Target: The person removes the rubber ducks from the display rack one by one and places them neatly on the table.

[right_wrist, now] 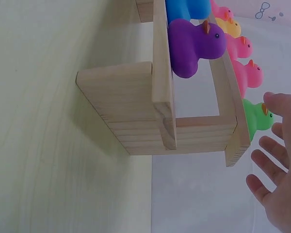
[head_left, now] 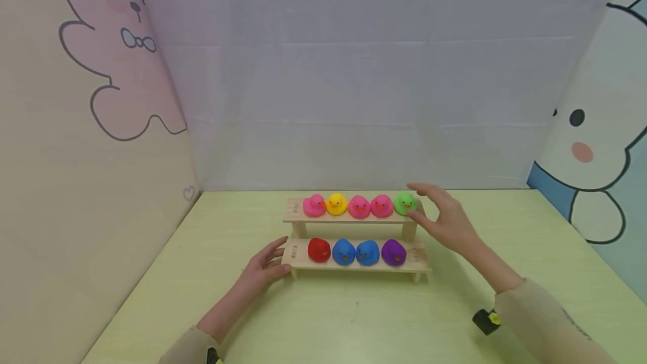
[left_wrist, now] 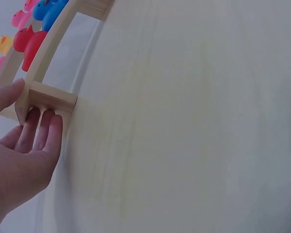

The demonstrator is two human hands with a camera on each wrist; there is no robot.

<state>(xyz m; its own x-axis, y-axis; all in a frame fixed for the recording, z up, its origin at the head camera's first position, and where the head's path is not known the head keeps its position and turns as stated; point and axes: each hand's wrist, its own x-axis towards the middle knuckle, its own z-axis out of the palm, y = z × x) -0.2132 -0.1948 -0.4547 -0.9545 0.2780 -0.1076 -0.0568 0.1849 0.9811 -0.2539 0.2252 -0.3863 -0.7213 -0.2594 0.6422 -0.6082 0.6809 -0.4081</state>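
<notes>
A two-tier wooden stand (head_left: 354,268) holds small rubber ducks. Its upper tier carries a pink duck (head_left: 314,205), a yellow duck (head_left: 336,204), two more pink ducks (head_left: 359,206) and a green duck (head_left: 405,204) at the right end. On the lower tier sit a red duck (head_left: 319,250), two blue ducks (head_left: 344,252) and a purple duck (head_left: 393,253). My left hand (head_left: 266,265) grips the lower tier's left end; in the left wrist view the thumb lies above the board, fingers curled below. Beside the green duck, my right hand (head_left: 450,221) has its fingers spread, thumb close to the duck.
The stand rests on a pale yellow-green table (head_left: 323,319). A white curtain (head_left: 323,83) hangs behind it. At the left is a panel with a pink bear drawing (head_left: 121,72), and at the right one with a white cartoon animal (head_left: 596,128).
</notes>
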